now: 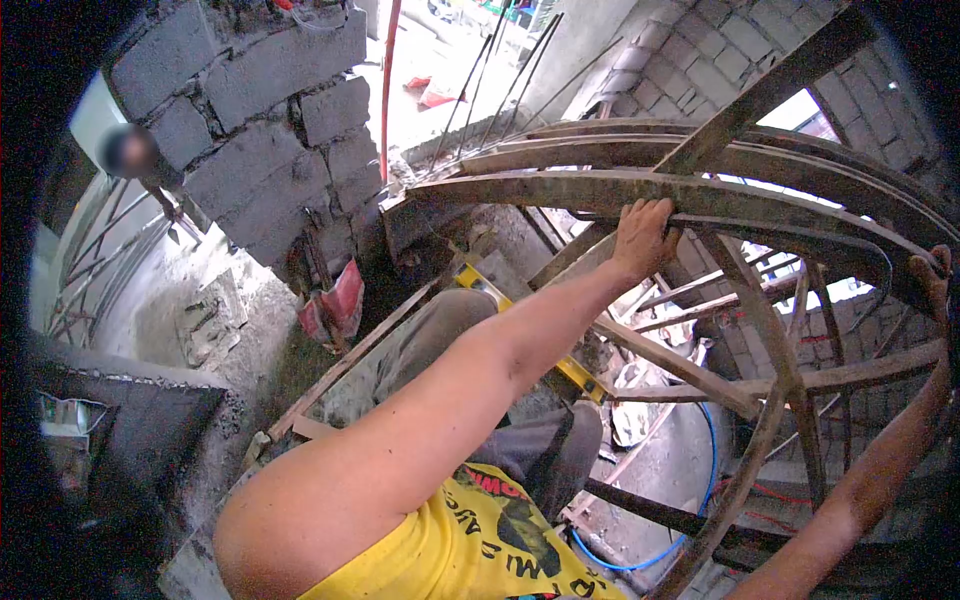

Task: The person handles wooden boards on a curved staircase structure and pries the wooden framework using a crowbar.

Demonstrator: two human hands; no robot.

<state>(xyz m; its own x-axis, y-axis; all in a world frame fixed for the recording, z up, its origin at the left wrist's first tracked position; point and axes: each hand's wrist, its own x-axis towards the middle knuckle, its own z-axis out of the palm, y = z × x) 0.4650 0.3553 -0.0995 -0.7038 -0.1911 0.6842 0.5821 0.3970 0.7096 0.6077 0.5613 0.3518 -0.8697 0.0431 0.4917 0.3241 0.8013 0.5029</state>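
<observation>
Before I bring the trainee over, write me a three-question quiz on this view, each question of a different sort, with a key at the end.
1. True or false: the left hand hangs well clear of the curved timber rib.
2. Choose one. The wall at upper left is made of: (a) red bricks, (b) grey concrete blocks, (c) wooden planks.
3. Fill the gap: partly hidden behind the left arm is a yellow ____.

Key: 1. False; its fingers are against the rib. 2. (b). 3. Spirit level.
</observation>
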